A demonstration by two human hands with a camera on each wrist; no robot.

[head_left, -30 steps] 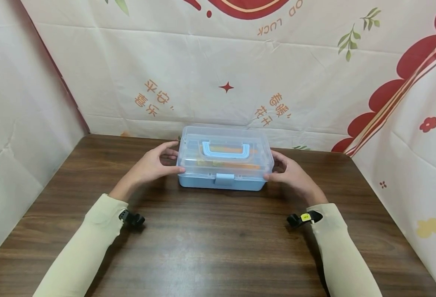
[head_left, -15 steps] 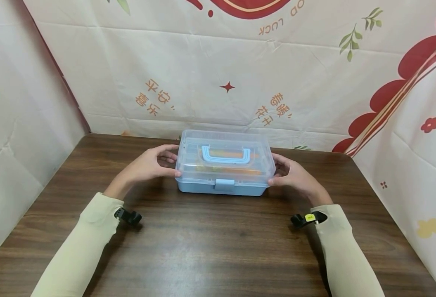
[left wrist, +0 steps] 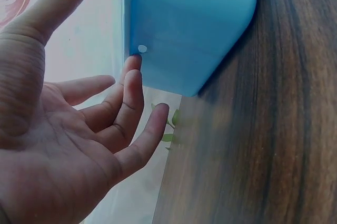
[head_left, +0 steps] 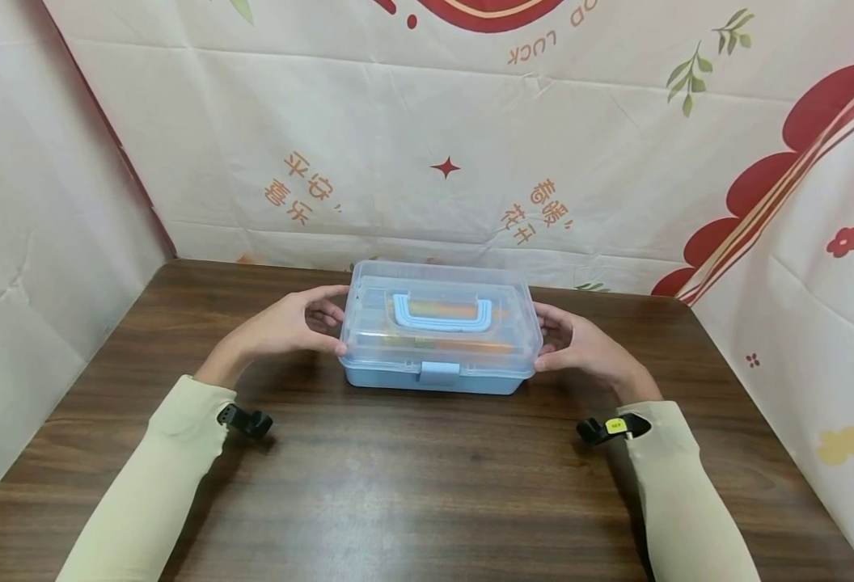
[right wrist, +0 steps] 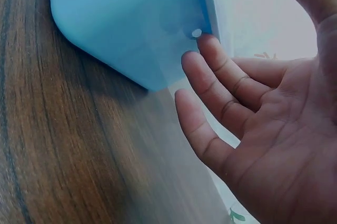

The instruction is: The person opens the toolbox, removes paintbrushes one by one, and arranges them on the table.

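Note:
A light-blue plastic storage box [head_left: 383, 378] sits toward the back of the table, with a clear lid, a blue handle [head_left: 443, 323] folded flat and a front latch [head_left: 439, 373] lying down over the lid edge. Orange and yellowish long things [head_left: 474, 346] show through the lid. My left hand [head_left: 281, 325] grips the box's left end, thumb tip at the front corner. In the left wrist view, bent fingers [left wrist: 134, 103] reach the end wall by a white pin [left wrist: 142, 49]. Mirroring it, my right hand [head_left: 590, 347] grips the right end, fingertips [right wrist: 194, 69] against the blue wall.
The dark wood table [head_left: 398, 485] runs back to a printed white cloth [head_left: 369, 121], which hangs close behind the box. More cloth walls stand on the left [head_left: 48, 202] and right. Black straps [head_left: 245, 420] circle both wrists.
The box has come a little toward me, with both hands moving along at its ends. The thumbs have shifted outward from the lid's front to the side edges.

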